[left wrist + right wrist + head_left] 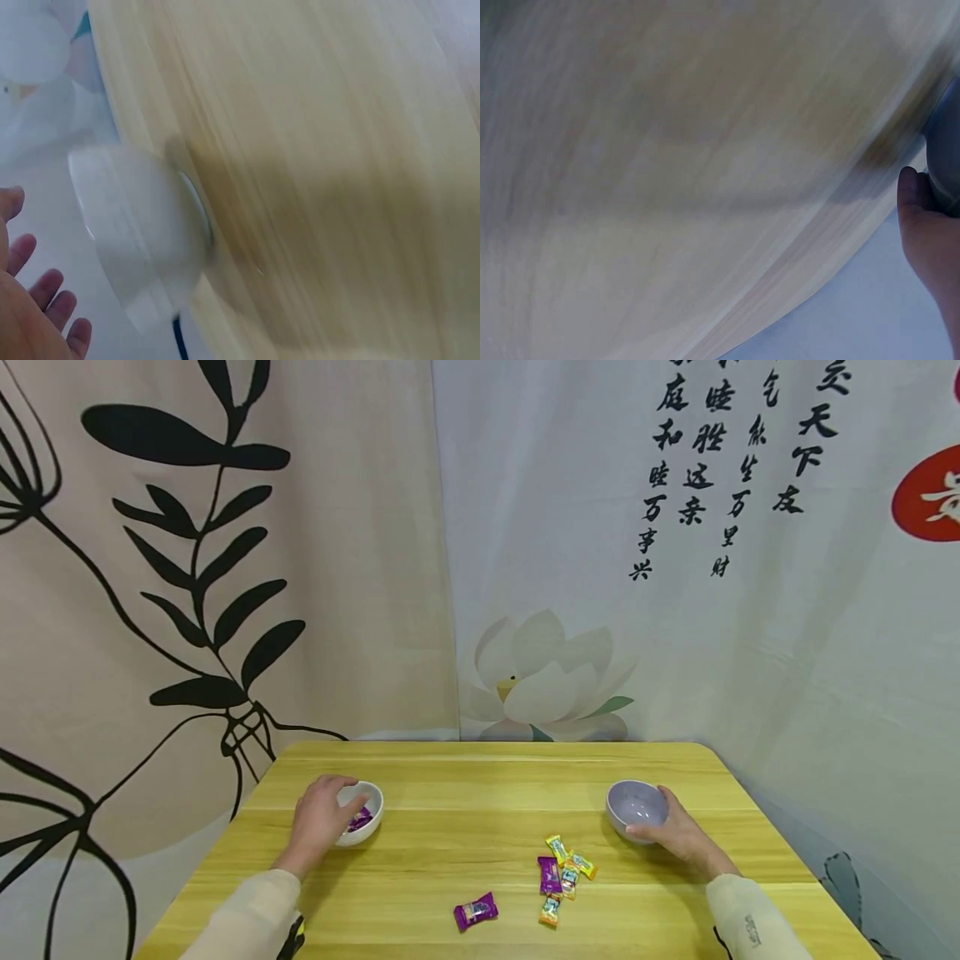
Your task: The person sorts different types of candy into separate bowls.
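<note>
Lilac bowl (632,806) sits clasped in the right grip (681,833), white bowl (376,827) just beside the spread-fingered left grip (322,818), loose sweets (551,876) between; positioning bowls seems underway, next probably calling for freeing the right.

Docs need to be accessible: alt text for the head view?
A person's right hand grips a lavender bowl and their left hand is partly over a white bowl with purple wrapping inside, at a wood-grain table. On it, nearer the viewer, lie six small packets, four yellowish and two purple; a printed backdrop hangs behind.
</note>
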